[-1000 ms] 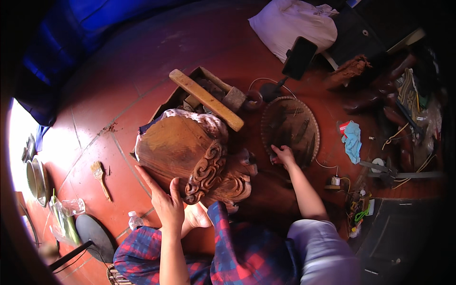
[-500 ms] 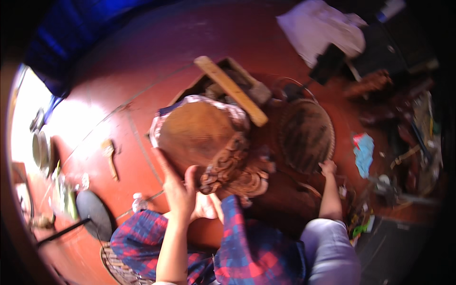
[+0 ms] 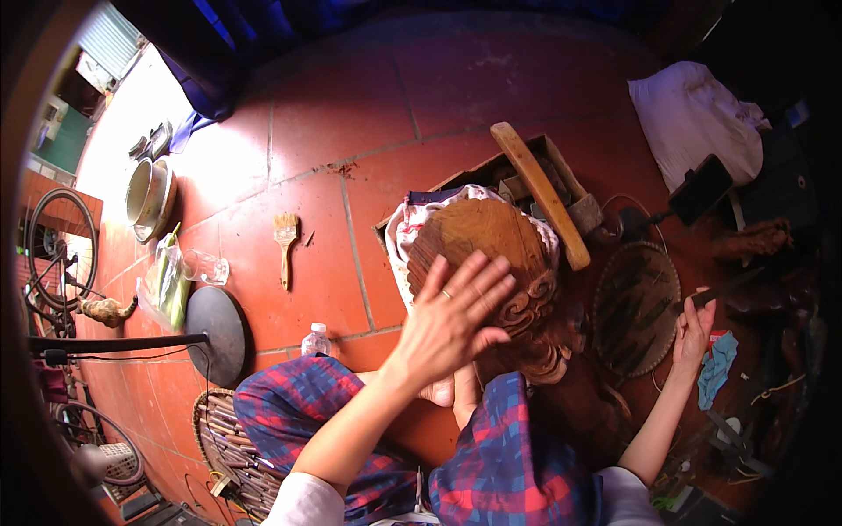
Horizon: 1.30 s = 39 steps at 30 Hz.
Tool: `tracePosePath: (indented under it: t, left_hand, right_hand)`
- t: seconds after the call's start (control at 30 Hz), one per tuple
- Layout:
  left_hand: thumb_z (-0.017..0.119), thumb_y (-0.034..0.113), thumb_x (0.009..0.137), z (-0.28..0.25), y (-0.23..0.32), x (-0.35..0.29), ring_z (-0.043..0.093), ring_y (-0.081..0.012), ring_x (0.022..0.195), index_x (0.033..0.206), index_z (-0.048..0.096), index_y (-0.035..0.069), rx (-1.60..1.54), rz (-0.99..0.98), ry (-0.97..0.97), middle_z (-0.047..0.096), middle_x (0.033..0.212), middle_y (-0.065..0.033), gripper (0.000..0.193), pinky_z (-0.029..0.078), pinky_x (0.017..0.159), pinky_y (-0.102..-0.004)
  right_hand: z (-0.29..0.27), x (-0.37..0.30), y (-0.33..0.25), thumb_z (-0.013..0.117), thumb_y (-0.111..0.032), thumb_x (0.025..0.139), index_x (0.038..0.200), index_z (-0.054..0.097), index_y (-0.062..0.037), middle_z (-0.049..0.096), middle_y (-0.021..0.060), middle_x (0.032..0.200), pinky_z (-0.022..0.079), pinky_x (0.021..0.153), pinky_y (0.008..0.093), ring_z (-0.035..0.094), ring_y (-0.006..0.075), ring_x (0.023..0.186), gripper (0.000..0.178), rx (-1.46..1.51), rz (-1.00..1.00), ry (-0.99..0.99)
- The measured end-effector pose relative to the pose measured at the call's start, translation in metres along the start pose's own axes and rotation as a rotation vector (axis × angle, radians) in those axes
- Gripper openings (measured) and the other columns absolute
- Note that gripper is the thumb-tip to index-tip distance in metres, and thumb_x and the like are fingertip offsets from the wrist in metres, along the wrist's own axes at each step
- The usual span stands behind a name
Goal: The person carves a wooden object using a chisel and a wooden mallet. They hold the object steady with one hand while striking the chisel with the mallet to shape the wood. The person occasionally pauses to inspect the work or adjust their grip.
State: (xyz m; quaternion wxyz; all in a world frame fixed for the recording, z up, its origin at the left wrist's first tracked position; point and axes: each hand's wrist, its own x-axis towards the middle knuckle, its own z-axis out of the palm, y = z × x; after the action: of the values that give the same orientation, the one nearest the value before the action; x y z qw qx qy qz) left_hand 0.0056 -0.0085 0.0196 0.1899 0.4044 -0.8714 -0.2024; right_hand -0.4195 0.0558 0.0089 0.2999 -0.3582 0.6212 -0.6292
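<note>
A carved wooden piece (image 3: 478, 230), smooth and rounded on top with scrolls along its right side, rests on a white and red cloth (image 3: 404, 235). My left hand (image 3: 452, 311) lies over its near side, fingers spread, a ring on one finger. Off to the right, my right hand (image 3: 693, 337) holds a slim dark tool with a knife-like blade (image 3: 735, 284) between thumb and fingers. That tool's exact kind is unclear. Beside this hand sits a round shallow basket (image 3: 599, 307) with several dark, narrow tools in it.
Behind the carving, a wooden bar (image 3: 545, 200) lies across a box (image 3: 561, 162). A brush (image 3: 286, 250), a small bottle (image 3: 317, 340) and a black round base (image 3: 217, 336) stand left. A tool-filled basket (image 3: 203, 412) is beside my knee. A blue cloth (image 3: 718, 372) lies right.
The view has swung left. My left hand has gone from the carving's near left edge onto its surface. My right hand has left the round basket's rim and now holds the dark tool.
</note>
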Motion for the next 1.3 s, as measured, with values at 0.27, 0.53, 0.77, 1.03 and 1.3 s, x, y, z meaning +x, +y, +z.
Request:
tracePosePath:
  t: [0.27, 0.53, 0.77, 1.03, 1.3]
  left_hand:
    - [0.070, 0.023, 0.080, -0.104, -0.006, 0.036, 0.062, -0.0290, 0.099, 0.112, 0.062, 0.000, -0.349, -0.139, 0.313, 0.064, 0.108, -0.0161, 0.040, 0.047, 0.085, -0.0327]
    - [0.075, 0.012, 0.069, -0.073, -0.012, 0.031, 0.061, -0.0287, 0.068, 0.074, 0.059, -0.001, -0.452, -0.296, 0.244, 0.061, 0.069, -0.0126, 0.021, 0.047, 0.061, -0.0361]
    - [0.070, 0.010, 0.069, -0.039, -0.029, 0.024, 0.061, -0.0216, 0.077, 0.080, 0.056, -0.002, -0.294, -0.235, 0.282, 0.062, 0.078, -0.0111, 0.022, 0.048, 0.070, -0.0340]
    - [0.076, 0.015, 0.063, -0.053, -0.028, 0.045, 0.061, -0.0354, 0.079, 0.095, 0.053, 0.000, -0.189, -0.374, 0.084, 0.061, 0.084, -0.0146, 0.042, 0.050, 0.069, -0.0437]
    - [0.068, 0.014, 0.068, -0.035, -0.029, 0.023, 0.062, -0.0393, 0.079, 0.097, 0.053, -0.002, -0.093, -0.312, 0.174, 0.062, 0.086, -0.0215, 0.036, 0.051, 0.068, -0.0443]
  right_hand:
    - [0.223, -0.013, -0.105, 0.064, -0.017, 0.088, 0.083, 0.063, -0.0030, 0.062, 0.0071, 0.079, 0.043, 0.052, 0.0184, 0.059, 0.0087, 0.062, 0.014, -0.026, -0.065, -0.982]
    - [0.345, -0.032, -0.106, 0.039, -0.035, 0.100, 0.073, 0.051, -0.0033, 0.047, 0.0007, 0.063, 0.037, 0.056, 0.0228, 0.043, 0.0078, 0.057, 0.043, 0.238, -0.403, -0.981]
    - [0.350, -0.052, -0.078, 0.045, -0.035, 0.097, 0.073, 0.045, -0.0032, 0.041, -0.0010, 0.046, 0.031, 0.034, 0.0223, 0.041, 0.0045, 0.036, 0.040, 0.353, -0.049, -1.030]
    - [0.355, -0.047, -0.056, 0.049, -0.031, 0.097, 0.071, 0.051, -0.0027, 0.046, 0.0009, 0.046, 0.034, 0.036, 0.0261, 0.047, 0.0085, 0.036, 0.039, 0.188, -0.109, -0.901]
    - [0.352, -0.059, -0.048, 0.055, -0.029, 0.094, 0.073, 0.055, -0.0010, 0.047, 0.0076, 0.050, 0.036, 0.044, 0.0309, 0.045, 0.0136, 0.045, 0.035, 0.144, -0.238, -0.887]
